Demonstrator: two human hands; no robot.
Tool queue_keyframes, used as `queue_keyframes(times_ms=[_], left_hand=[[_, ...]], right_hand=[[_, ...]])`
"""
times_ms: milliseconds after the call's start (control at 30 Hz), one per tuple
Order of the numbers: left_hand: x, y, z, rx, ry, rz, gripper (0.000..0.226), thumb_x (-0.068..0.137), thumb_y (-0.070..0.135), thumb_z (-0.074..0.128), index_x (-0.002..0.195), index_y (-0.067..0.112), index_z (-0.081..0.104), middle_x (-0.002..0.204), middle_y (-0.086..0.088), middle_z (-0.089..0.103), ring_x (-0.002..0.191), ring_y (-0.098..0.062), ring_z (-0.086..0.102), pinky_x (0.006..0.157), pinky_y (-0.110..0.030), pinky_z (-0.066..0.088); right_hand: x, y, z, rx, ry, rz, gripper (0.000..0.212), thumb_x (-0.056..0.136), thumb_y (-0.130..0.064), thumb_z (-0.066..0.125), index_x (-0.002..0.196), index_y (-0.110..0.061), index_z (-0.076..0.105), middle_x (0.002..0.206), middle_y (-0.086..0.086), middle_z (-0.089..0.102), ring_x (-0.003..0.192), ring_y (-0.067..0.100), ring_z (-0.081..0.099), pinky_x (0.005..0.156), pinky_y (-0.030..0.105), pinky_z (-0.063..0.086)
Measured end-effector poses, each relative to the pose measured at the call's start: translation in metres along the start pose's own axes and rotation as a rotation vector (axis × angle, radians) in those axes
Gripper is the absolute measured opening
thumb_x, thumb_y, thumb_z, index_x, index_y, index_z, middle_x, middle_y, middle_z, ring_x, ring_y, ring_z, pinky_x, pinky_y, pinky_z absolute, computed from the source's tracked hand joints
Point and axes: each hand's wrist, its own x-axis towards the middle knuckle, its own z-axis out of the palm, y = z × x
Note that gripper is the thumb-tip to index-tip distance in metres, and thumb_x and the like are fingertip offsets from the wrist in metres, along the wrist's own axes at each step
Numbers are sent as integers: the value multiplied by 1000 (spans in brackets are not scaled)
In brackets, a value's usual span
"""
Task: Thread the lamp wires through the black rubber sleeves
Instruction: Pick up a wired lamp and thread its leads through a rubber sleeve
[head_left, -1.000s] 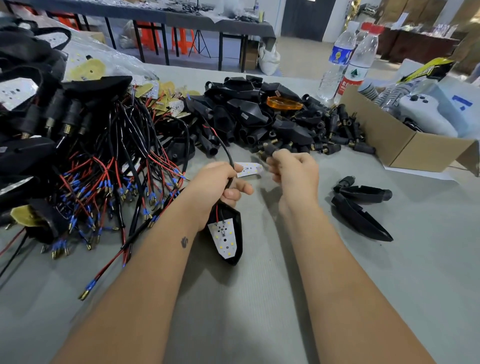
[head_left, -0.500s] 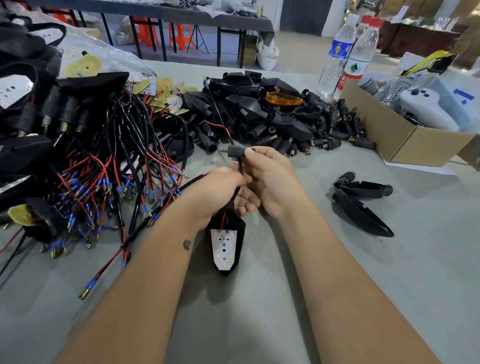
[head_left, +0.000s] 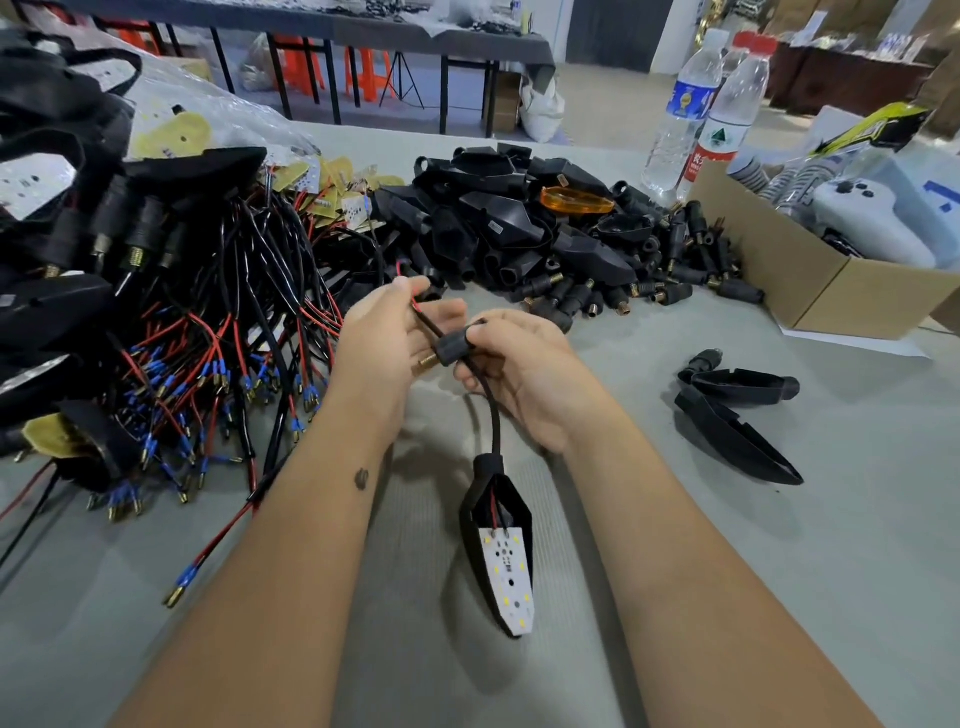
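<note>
Two hands share the job: left hand (head_left: 395, 332) pinches the wire (head_left: 488, 410) taut toward 11 o'clock, right hand (head_left: 519, 374) clenches the sleeve (head_left: 453, 347) mid-wire. Lamp (head_left: 501, 540) hangs at 6 o'clock above the bench (head_left: 779, 571), keeping the run straight.

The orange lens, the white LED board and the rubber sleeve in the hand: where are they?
orange lens (head_left: 576, 199), head view, middle of its top face.
white LED board (head_left: 510, 579), head view, board centre.
rubber sleeve (head_left: 453, 347), head view, its black body.
</note>
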Motion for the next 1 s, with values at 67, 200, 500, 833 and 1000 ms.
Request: queue_keyframes(times_ms=[67, 200, 500, 833, 1000], left_hand=[[2, -2, -4, -101, 11, 63, 26, 106, 21, 31, 101, 14, 56, 67, -2, 71, 68, -19, 70, 67, -33, 58], [6, -5, -7, -240, 58, 75, 33, 106, 15, 28, 89, 11, 56, 51, 6, 54, 45, -8, 51, 50, -22, 49], [3, -9, -6, 160, -42, 85, 26, 105, 24, 40, 92, 22, 62, 48, 11, 28, 36, -2, 19, 35, -15, 17], [-3, -10, -1, 269, -110, 109, 14, 89, 25, 69, 75, 23, 70, 47, 13, 29, 42, -5, 21, 39, -17, 20], [-3, -12, 1, 221, -89, 99, 22, 96, 23, 60, 76, 18, 70, 56, 9, 48, 47, -3, 40, 47, -16, 39]], right_hand=[[0, 0, 0, -20, -18, 16, 16, 96, 1, 50, 83, -6, 56, 74, 10, 64, 59, 15, 58, 57, 21, 51], [2, 2, -2, 37, 29, -57, 8, 97, -1, 52, 92, -4, 58, 87, 11, 67, 74, 14, 62, 73, 25, 51], [8, -2, -17, 273, 250, -91, 22, 103, -24, 49, 100, -15, 69, 66, -2, 56, 57, 10, 53, 58, 23, 51], [9, -2, -18, 448, 308, -148, 30, 91, -6, 66, 63, -16, 63, 53, -4, 45, 46, 6, 40, 48, 19, 42], [7, -4, -18, 425, 306, -106, 14, 93, -27, 65, 87, -14, 67, 74, -2, 50, 59, 7, 49, 59, 19, 48]])
